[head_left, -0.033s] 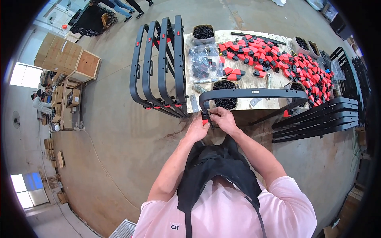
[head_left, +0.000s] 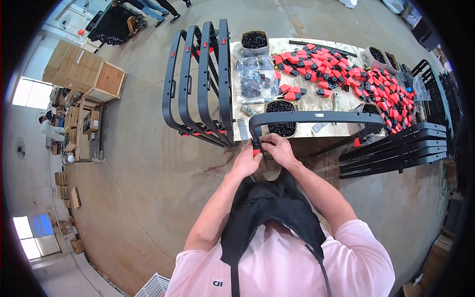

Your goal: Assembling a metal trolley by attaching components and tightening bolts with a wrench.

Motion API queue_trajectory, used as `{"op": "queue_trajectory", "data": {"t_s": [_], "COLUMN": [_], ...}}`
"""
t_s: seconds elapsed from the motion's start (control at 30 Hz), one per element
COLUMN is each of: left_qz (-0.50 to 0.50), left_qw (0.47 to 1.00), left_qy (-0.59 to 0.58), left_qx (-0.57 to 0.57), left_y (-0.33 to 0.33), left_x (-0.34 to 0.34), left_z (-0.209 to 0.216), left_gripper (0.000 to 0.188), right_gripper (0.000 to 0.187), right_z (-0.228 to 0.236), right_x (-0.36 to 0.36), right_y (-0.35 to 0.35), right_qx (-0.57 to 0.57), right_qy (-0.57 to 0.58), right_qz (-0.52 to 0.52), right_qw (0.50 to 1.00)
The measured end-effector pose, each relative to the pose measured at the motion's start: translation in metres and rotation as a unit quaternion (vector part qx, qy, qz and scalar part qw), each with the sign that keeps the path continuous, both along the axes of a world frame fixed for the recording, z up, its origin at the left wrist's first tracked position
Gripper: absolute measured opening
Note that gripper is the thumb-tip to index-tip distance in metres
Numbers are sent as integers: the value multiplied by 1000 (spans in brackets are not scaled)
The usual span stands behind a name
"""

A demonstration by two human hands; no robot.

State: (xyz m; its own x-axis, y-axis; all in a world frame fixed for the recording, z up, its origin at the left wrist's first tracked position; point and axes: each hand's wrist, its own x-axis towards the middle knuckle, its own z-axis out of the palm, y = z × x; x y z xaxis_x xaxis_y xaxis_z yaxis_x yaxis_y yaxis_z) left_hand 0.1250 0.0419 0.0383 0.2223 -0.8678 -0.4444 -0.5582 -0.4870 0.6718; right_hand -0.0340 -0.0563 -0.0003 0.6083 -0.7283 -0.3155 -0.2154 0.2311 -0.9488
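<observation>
In front of me a bent black metal frame [head_left: 316,117] lies across the near edge of the table. My left hand [head_left: 245,162] is closed around a red-and-black plastic piece [head_left: 257,152] at the frame's left end, its thumb pressing on the red part. Against the same end, my right hand [head_left: 278,150] is closed in a pinch; whatever its fingertips hold is hidden. Just beyond my hands, a box of small black parts [head_left: 281,129] stands partly behind the frame's bar. A flat metal plate [head_left: 242,129] lies at the table's near left corner.
Several upright black frames [head_left: 205,74] lean at the table's left side; more are stacked at a stack of frames [head_left: 396,148] on the right. A big pile of red-and-black pieces [head_left: 341,74] covers the table's right half. Boxes of black parts [head_left: 254,40] stand along its back.
</observation>
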Motion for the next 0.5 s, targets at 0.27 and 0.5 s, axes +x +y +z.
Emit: {"op": "queue_trajectory", "data": {"t_s": [0.27,0.5], "left_qz": [24,23], "left_qw": [1000,1000], "left_qy": [-7,-11], "left_qx": [-9,-18], "left_y": [2,5], "left_x": [0,1], "left_z": [3,0], "left_gripper": [62,67], "right_gripper": [29,29], "right_z": [-1,14], "right_x": [7,7], "right_y": [-2,-3], "right_qx": [-78,-158], "right_qy": [21,70], "right_qz": [30,49], "right_qw": [996,984]}}
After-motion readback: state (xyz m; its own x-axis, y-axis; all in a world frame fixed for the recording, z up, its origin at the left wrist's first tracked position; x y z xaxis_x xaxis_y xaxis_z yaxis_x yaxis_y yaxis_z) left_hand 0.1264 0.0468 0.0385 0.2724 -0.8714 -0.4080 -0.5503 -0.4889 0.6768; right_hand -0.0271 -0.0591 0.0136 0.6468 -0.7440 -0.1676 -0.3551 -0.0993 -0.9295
